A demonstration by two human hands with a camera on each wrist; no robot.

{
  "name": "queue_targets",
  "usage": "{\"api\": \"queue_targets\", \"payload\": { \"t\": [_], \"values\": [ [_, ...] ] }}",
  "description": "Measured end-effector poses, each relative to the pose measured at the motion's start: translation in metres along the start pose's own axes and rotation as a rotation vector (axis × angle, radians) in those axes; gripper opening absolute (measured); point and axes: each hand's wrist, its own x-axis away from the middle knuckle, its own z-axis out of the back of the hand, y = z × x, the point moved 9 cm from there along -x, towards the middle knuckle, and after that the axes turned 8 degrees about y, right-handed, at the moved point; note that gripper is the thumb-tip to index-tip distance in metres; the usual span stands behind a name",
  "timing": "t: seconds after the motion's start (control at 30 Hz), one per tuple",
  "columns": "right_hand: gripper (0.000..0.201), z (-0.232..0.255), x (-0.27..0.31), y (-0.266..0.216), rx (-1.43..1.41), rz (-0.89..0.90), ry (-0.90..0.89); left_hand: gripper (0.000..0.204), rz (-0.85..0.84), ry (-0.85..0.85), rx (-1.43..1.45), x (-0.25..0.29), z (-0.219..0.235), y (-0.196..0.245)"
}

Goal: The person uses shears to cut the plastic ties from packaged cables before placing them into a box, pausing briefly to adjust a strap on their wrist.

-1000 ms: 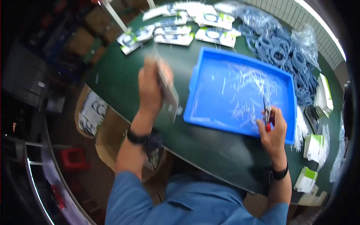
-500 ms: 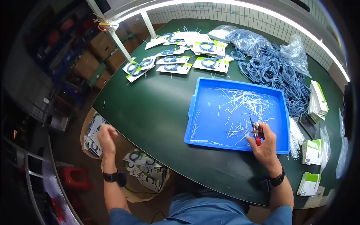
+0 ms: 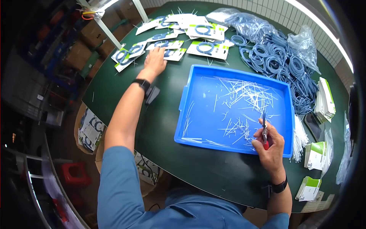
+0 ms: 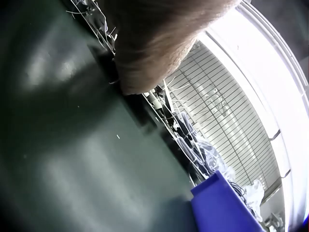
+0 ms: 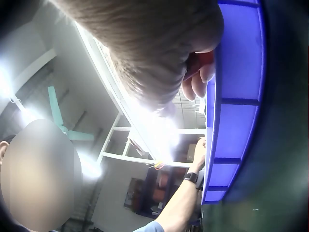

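My left hand (image 3: 155, 61) reaches over the table to the rows of carded cables, its fingertips at the near edge of a white-and-green cable card (image 3: 164, 44). Coiled blue-grey cables and thin white tie ends show on these cards. In the left wrist view the fingers are hidden behind the palm. My right hand (image 3: 271, 147) holds small cutting pliers (image 3: 265, 131) with red handles, jaws pointing away from me, above the right front part of a blue tray (image 3: 181, 110). Clipped white cable-tie ends (image 3: 248, 91) lie scattered in the tray.
Behind the tray is a heap of coiled cables (image 3: 272, 57) with plastic bags. To the right lie a bundle of white cable ties (image 3: 300, 139), a phone (image 3: 314, 126) and stacks of cards (image 3: 317, 154). Boxes with carded cables (image 3: 91, 129) stand below the table's left edge.
One second ago my left hand held a card; half a second ago it was over the boxes without it. Now it has moved up to the cable cards. My right hand keeps the pliers over the tray.
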Motion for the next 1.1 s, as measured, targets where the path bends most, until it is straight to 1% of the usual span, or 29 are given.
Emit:
{"api": "queue_targets", "payload": {
  "t": [0.03, 0.1, 0.2, 0.23, 0.3, 0.37, 0.47, 0.57, 0.6, 0.63, 0.7, 0.73, 0.8, 0.83, 0.87, 0.9, 0.93, 0.97, 1.03, 1.07, 1.1],
  "values": [
    [0.062, 0.002, 0.0, 0.004, -0.051, -0.02, 0.006, 0.038, -0.062, -0.029, -0.087, -0.003, -0.015, -0.001],
    [0.064, 0.003, -0.001, 0.007, -0.106, -0.042, 0.02, 0.035, -0.064, -0.066, -0.108, -0.008, -0.028, -0.005],
    [0.065, 0.0, -0.001, 0.007, -0.105, -0.063, -0.017, 0.03, -0.058, -0.118, -0.152, -0.01, -0.033, -0.006],
    [0.065, -0.001, -0.001, 0.008, -0.109, -0.064, -0.022, 0.029, -0.111, -0.085, -0.133, -0.007, -0.027, -0.003],
    [0.065, 0.002, -0.001, 0.007, -0.111, -0.016, 0.012, 0.028, -0.21, -0.023, -0.103, 0.001, 0.005, 0.009],
    [0.065, 0.002, -0.001, 0.005, -0.119, 0.015, 0.014, 0.025, -0.191, -0.016, -0.083, 0.012, 0.038, 0.019],
    [0.064, 0.004, -0.001, 0.006, -0.155, -0.031, 0.04, 0.021, -0.152, -0.001, -0.032, 0.034, 0.095, 0.042],
    [0.062, -0.003, 0.001, -0.001, -0.132, -0.04, 0.002, 0.025, 0.009, 0.148, 0.309, 0.046, 0.16, 0.06],
    [0.061, -0.003, 0.0, -0.004, -0.116, -0.039, 0.0, 0.025, 0.01, 0.158, 0.31, 0.05, 0.171, 0.071],
    [0.061, -0.003, -0.001, -0.009, -0.108, -0.029, 0.005, 0.027, 0.182, 0.169, 0.613, 0.054, 0.176, 0.07],
    [0.062, -0.008, 0.002, -0.02, -0.02, -0.038, -0.037, 0.031, 0.52, 0.164, 1.24, 0.066, 0.169, 0.083],
    [0.063, -0.009, 0.004, -0.025, 0.027, -0.052, -0.049, 0.031, 0.507, 0.159, 1.265, 0.065, 0.174, 0.103],
    [0.065, -0.015, 0.009, -0.054, 0.1, 0.085, -0.083, 0.034, 0.587, 0.178, 1.574, 0.064, 0.178, 0.143],
    [0.065, -0.011, 0.013, -0.058, 0.124, 0.078, -0.046, 0.035, 0.622, 0.178, 1.733, 0.063, 0.175, 0.161],
    [0.071, -0.011, 0.016, -0.069, 0.189, 0.169, -0.045, 0.035, 0.593, 0.156, 1.769, 0.061, 0.174, 0.179],
    [0.078, -0.01, 0.02, -0.078, 0.255, 0.256, -0.046, 0.036, 0.617, 0.142, 1.81, 0.062, 0.17, 0.191],
    [0.078, -0.004, 0.022, -0.078, 0.277, 0.24, -0.009, 0.037, 0.644, 0.123, 1.849, 0.063, 0.165, 0.203],
    [0.079, 0.001, 0.025, -0.081, 0.298, 0.261, 0.021, 0.038, 0.675, 0.101, 1.884, 0.064, 0.159, 0.215],
    [0.082, 0.011, 0.03, -0.082, 0.336, 0.299, 0.065, 0.039, 0.655, 0.049, 1.914, 0.067, 0.153, 0.239],
    [0.082, 0.015, 0.031, -0.077, 0.348, 0.279, 0.081, 0.039, 0.659, 0.037, 1.911, 0.072, 0.151, 0.246],
    [0.083, 0.018, 0.031, -0.076, 0.38, 0.308, 0.104, 0.04, 0.67, 0.029, 1.904, 0.076, 0.147, 0.252]
  ]
}}
